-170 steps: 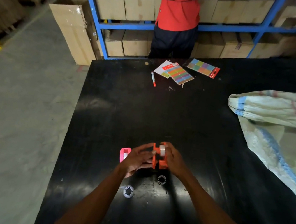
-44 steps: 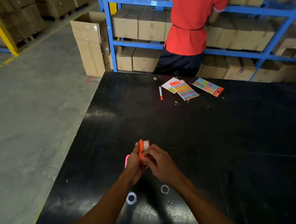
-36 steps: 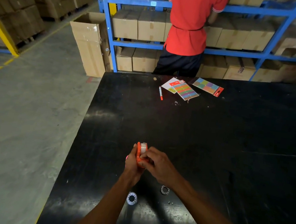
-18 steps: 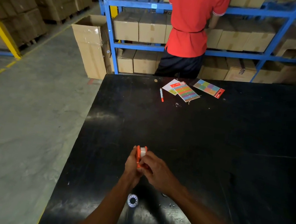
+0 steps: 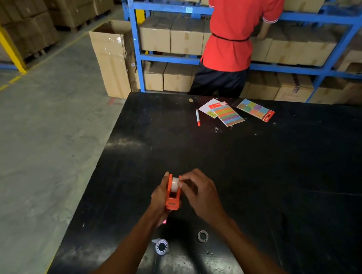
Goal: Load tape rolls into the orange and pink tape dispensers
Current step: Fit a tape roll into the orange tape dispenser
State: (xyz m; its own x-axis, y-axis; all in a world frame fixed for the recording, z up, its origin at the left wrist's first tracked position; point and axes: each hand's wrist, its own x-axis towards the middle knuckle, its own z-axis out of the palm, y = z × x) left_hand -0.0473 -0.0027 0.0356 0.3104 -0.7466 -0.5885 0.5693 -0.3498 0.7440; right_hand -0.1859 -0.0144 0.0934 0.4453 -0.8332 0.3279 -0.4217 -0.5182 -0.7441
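An orange tape dispenser (image 5: pixel 172 199) is held above the black table (image 5: pixel 261 182), with my left hand (image 5: pixel 159 195) gripping its left side. A clear tape roll (image 5: pixel 175 183) sits in its cradle, and my right hand (image 5: pixel 200 193) pinches that roll with fingertips. Only a sliver of the pink dispenser (image 5: pixel 164 221) shows under my left wrist. A loose tape roll (image 5: pixel 161 246) lies on the table near my left forearm. A small ring-shaped core (image 5: pixel 203 236) lies to its right.
A red-and-white pen (image 5: pixel 198 117) and packs of coloured sticky notes (image 5: pixel 227 115) lie at the table's far edge. A person in a red shirt (image 5: pixel 233 28) stands behind it, facing blue racks of cardboard boxes (image 5: pixel 177 35). The table's left edge drops to a concrete floor (image 5: pixel 24 150).
The dispenser has turned so its cutter end faces me, and my right fingers have shifted onto the roll. The pink dispenser is now almost hidden by my left wrist.
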